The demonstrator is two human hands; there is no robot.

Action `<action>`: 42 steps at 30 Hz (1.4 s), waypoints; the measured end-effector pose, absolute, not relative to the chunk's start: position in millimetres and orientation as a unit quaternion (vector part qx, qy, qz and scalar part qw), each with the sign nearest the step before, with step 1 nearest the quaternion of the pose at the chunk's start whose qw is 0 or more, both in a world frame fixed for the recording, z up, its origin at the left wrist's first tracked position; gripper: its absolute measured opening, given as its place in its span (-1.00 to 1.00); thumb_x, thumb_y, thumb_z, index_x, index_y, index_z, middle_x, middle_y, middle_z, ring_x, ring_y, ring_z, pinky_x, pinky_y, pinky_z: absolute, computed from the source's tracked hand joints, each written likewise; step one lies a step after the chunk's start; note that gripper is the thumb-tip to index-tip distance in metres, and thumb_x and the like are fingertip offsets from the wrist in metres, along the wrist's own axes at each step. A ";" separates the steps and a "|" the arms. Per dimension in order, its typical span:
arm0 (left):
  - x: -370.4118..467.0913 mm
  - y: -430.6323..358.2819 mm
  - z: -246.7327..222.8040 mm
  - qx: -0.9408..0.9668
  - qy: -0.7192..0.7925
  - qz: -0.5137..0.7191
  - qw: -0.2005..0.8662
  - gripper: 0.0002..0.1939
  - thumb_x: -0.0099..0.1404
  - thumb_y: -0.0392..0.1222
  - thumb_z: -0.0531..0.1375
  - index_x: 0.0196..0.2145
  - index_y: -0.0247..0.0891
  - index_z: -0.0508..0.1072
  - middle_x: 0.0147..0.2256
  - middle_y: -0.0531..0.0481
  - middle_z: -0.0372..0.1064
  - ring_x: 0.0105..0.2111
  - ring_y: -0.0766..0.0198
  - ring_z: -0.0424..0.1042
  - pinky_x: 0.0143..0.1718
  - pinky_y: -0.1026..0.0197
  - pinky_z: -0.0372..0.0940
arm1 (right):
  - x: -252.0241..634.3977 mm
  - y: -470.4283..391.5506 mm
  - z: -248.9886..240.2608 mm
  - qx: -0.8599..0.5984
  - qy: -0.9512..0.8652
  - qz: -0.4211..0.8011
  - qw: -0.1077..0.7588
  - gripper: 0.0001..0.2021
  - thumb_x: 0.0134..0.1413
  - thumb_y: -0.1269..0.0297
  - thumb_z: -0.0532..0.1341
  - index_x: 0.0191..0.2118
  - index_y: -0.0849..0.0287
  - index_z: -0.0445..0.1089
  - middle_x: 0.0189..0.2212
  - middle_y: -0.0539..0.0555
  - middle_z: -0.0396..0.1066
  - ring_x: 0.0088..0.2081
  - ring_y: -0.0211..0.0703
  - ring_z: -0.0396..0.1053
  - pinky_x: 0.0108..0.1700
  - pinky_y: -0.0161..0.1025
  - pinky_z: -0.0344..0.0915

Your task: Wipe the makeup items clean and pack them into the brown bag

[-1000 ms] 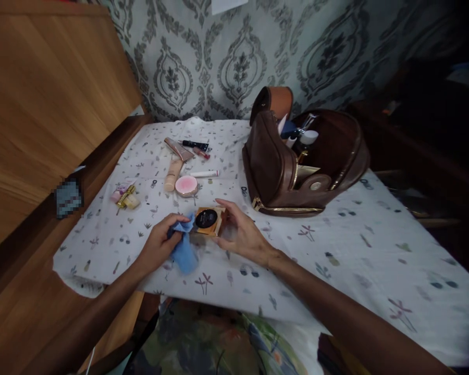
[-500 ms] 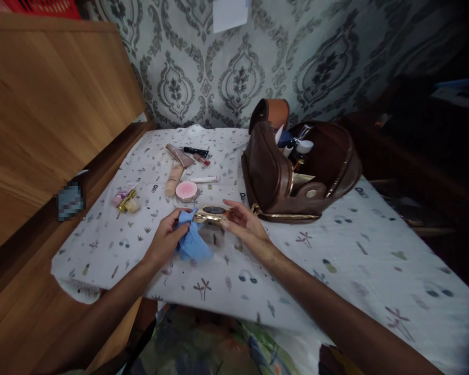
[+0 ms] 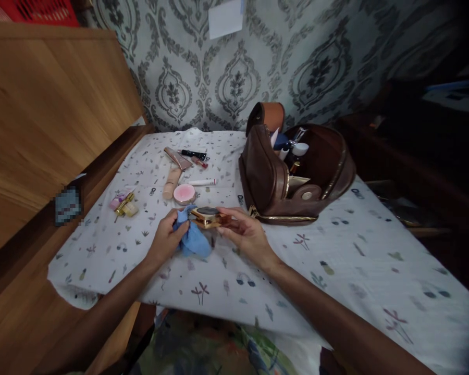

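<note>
My left hand (image 3: 166, 234) pinches a light blue cloth (image 3: 195, 242) that hangs down over the patterned white sheet. Between my hands is a gold compact (image 3: 205, 216) with a dark oval on top; the cloth touches its left end. The fingers of my right hand (image 3: 248, 234) are closed on the compact's right end. Just behind it lies a round pink compact (image 3: 184, 194), beside a beige tube (image 3: 172, 182) and a white pen-like tube (image 3: 202, 183). Farther back are a rose tube (image 3: 177, 158), a black tube (image 3: 193, 154) and a small red item (image 3: 199, 162).
An open brown bag (image 3: 266, 177) with cosmetics inside stands right of centre, an orange-brown case (image 3: 272, 116) behind it. Small gold and purple items (image 3: 125, 203) lie at the left. A wooden panel (image 3: 62, 88) borders the sheet (image 3: 297, 291) on the left; a patterned wall rises behind.
The gold compact has tilted a little, and my right hand's fingers have closed further around its right end. The view has shifted slightly.
</note>
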State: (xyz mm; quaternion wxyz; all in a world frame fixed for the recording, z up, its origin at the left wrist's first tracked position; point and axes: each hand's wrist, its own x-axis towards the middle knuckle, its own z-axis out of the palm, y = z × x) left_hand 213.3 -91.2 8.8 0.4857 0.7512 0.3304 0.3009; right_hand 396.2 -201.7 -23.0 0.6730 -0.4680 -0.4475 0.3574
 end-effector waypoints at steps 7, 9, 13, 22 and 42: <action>221.3 -104.1 16.9 0.728 0.316 0.309 0.524 -0.58 0.32 0.18 0.13 -0.40 -0.26 0.36 -0.41 0.06 0.25 -0.35 0.27 0.26 -0.25 0.24 0.21 | 401.7 -206.4 -18.0 -0.565 -0.509 0.151 0.631 -0.75 0.04 0.31 0.35 -0.10 0.02 0.52 -0.29 0.04 0.43 -0.31 -0.16 0.42 -0.27 -0.18 0.47; 224.2 -105.7 20.9 0.733 0.287 0.317 0.529 -0.56 0.27 0.23 0.18 -0.36 -0.27 0.40 -0.31 0.00 0.31 -0.25 0.21 0.31 -0.14 0.19 0.23 | 402.2 -207.7 -14.8 -0.576 -0.530 0.106 0.614 -0.76 0.08 0.35 0.31 -0.10 0.03 0.51 -0.34 0.03 0.39 -0.35 -0.18 0.39 -0.33 -0.23 0.44; 229.6 -105.4 23.5 0.733 0.266 0.303 0.548 -0.49 0.17 0.21 0.29 -0.15 -0.29 0.46 -0.14 -0.10 0.37 -0.09 0.08 0.34 -0.02 0.12 0.24 | 401.9 -210.1 -11.3 -0.582 -0.559 0.052 0.588 -0.78 0.10 0.39 0.28 -0.10 0.08 0.51 -0.38 0.02 0.33 -0.41 -0.22 0.32 -0.38 -0.27 0.38; 229.4 -100.3 21.1 0.737 0.281 0.240 0.566 -0.59 0.27 0.14 0.22 -0.20 -0.30 0.48 -0.23 -0.06 0.40 -0.16 0.14 0.36 -0.13 0.18 0.27 | 403.0 -212.0 -13.9 -0.618 -0.574 -0.006 0.537 -0.82 0.14 0.31 0.27 -0.12 0.14 0.50 -0.36 0.04 0.31 -0.43 -0.21 0.31 -0.36 -0.23 0.35; 242.7 -119.9 23.0 0.936 0.137 0.325 0.027 -0.70 0.44 -0.32 -0.02 0.03 -0.27 0.40 -0.14 -0.16 0.33 -0.15 0.10 0.38 -0.14 0.05 0.38 | 408.9 -205.7 -18.7 -0.635 -0.584 0.042 0.503 -0.86 0.10 0.29 0.30 -0.19 0.12 0.44 -0.29 0.09 0.50 -0.24 -0.04 0.43 -0.16 -0.15 0.36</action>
